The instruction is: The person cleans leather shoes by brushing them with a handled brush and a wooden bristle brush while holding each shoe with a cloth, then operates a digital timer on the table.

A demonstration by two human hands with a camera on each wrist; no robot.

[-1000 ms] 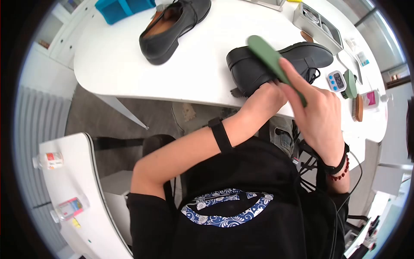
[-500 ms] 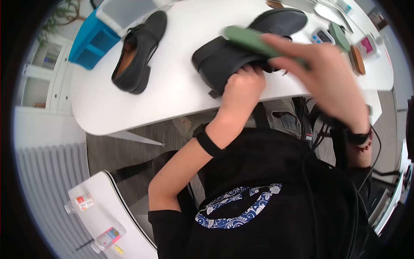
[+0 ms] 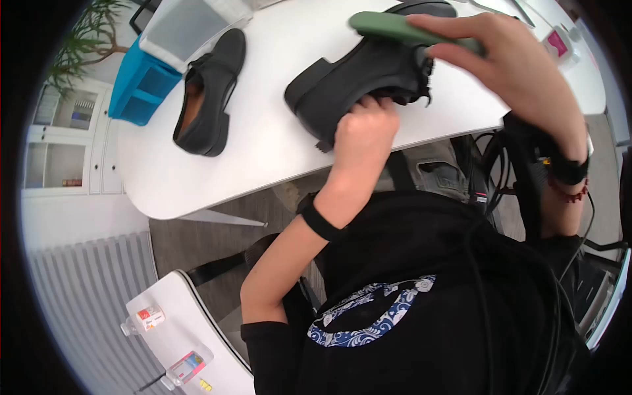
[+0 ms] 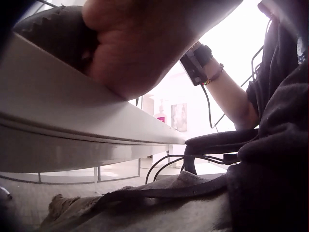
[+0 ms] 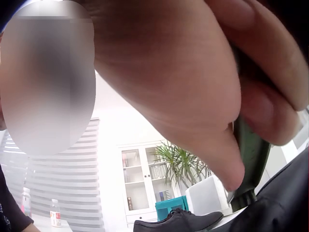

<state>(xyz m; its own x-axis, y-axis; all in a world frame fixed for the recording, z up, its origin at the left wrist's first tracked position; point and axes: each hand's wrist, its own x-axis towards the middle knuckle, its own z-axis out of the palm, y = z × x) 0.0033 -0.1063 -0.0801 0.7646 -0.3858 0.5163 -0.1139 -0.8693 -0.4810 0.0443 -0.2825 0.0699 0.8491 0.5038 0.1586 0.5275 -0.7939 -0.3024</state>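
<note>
Where the left hand (image 3: 365, 135) enters the shoe (image 3: 332, 89), its fingertips are hidden.

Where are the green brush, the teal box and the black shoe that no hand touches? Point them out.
Green brush (image 3: 370, 24): head view, on its body near the rounded end.
Teal box (image 3: 130, 68): head view, on its outer wall.
Untouched black shoe (image 3: 214, 117): head view, on its side, towards the heel.

Black lace-up shoe (image 3: 349, 82) tilted on table (image 3: 266, 72), green brush (image 3: 385, 25) at front
</note>
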